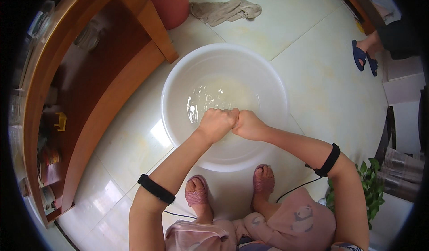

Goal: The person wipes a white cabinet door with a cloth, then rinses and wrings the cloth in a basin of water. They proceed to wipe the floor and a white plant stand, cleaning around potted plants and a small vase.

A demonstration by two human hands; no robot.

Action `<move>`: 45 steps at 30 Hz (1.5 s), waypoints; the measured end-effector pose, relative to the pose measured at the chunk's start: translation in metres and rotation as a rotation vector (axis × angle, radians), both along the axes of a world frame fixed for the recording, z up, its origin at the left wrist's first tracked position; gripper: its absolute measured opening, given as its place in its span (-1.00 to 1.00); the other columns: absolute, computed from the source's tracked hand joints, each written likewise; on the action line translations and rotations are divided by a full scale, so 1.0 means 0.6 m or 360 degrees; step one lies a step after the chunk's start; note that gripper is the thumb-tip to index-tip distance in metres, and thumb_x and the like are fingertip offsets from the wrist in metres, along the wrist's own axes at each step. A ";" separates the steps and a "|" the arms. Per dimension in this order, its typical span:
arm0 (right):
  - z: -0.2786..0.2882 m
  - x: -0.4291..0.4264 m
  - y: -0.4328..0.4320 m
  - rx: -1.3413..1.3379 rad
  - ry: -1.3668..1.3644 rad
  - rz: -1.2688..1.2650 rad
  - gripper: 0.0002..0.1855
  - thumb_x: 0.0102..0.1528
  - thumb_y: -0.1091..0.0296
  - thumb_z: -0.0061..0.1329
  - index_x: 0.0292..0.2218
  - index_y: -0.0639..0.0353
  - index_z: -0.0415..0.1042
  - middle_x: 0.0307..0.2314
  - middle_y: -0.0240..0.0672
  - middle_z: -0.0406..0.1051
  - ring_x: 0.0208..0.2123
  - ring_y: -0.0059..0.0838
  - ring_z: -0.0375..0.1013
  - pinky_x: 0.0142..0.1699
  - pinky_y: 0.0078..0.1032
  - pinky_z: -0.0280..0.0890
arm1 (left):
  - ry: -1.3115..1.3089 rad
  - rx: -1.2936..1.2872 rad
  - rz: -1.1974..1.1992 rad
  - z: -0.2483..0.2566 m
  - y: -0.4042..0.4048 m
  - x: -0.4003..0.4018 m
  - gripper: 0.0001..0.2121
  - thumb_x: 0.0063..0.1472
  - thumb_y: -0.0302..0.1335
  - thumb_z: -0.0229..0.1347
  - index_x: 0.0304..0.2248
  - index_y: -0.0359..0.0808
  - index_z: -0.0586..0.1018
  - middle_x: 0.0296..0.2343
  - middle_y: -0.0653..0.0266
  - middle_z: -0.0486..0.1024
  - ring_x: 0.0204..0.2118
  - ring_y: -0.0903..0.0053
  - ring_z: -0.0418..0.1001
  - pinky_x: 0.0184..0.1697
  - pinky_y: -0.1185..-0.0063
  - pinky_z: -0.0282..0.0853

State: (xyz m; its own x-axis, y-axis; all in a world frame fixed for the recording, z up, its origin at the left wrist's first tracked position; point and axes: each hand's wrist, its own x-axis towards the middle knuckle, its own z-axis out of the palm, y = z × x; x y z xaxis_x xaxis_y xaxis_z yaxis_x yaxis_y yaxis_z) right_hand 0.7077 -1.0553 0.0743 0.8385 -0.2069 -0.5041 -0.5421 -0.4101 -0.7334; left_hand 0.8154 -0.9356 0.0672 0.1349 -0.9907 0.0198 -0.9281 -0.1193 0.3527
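A large white plastic basin (224,157) with shallow water (209,98) in it stands on the floor in front of my feet. Both my hands are over its near half, pressed together at the knuckles. My left hand (219,123) has its fingers curled into a fist. Against it, my right hand (249,125) is curled too. Whether a small thing is enclosed between them is hidden by the fingers. A black strap is round each arm.
A wooden cabinet (130,80) with open shelves curves along the left. Beyond the basin are a red bin (171,8) and a crumpled beige cloth (228,11). A person's feet in blue slippers (359,56) show at the upper right; a leafy plant (372,190) is at the lower right.
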 end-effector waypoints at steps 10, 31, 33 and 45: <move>0.049 -0.004 0.007 0.0836 0.0659 -0.0350 -0.86 -0.17 0.50 -0.07 -0.62 0.09 0.21 -0.74 -0.46 0.18 -0.83 -0.68 0.03 -0.75 -0.59 -0.20 | -0.0140 -0.0219 -0.0222 0.000 0.001 0.001 -0.89 -0.02 -0.45 0.03 -0.51 -0.26 0.34 -0.70 0.34 0.40 -0.68 0.48 0.45 -0.72 0.50 0.31; 0.052 -0.016 -0.050 0.0607 0.0077 -0.0357 -0.65 0.09 0.45 -0.06 -0.09 0.37 0.26 -0.39 -0.20 0.47 -0.35 -0.51 0.49 -0.30 -0.55 0.39 | 0.0381 0.0141 0.0096 0.053 0.003 -0.015 -0.30 0.06 -0.55 0.05 0.14 -0.41 -0.05 0.05 -0.09 0.12 -0.33 0.17 0.48 -0.24 0.37 0.45; 0.075 -0.015 -0.052 0.0522 0.0087 -0.0360 -0.64 0.10 0.44 -0.07 -0.07 0.35 0.26 -0.39 -0.19 0.48 -0.34 -0.50 0.50 -0.29 -0.55 0.39 | 0.0697 0.0185 0.0249 0.054 0.013 -0.009 -0.39 0.08 -0.43 0.11 0.09 -0.38 0.14 -0.02 -0.11 0.27 -0.41 0.19 0.50 -0.28 0.40 0.45; 0.064 -0.091 -0.068 -0.1157 -0.0482 0.0247 -0.59 -0.10 0.49 0.09 -0.15 0.16 0.40 0.05 -0.18 0.19 0.13 -0.13 0.09 0.19 -0.25 0.00 | 0.0020 -0.0134 0.0985 0.081 0.118 0.037 -0.64 -0.12 -0.23 0.28 -0.35 -0.29 0.56 0.16 -0.11 -0.09 0.23 0.02 -0.17 0.13 -0.08 -0.18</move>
State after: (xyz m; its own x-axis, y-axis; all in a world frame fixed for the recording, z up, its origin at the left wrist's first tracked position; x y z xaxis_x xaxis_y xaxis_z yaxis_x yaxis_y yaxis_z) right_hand 0.6531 -1.0961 0.1125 0.9635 -0.2657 -0.0337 -0.2598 -0.8961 -0.3598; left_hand 0.8377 -0.8649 0.1159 0.6842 -0.7238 0.0890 -0.6915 -0.6051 0.3946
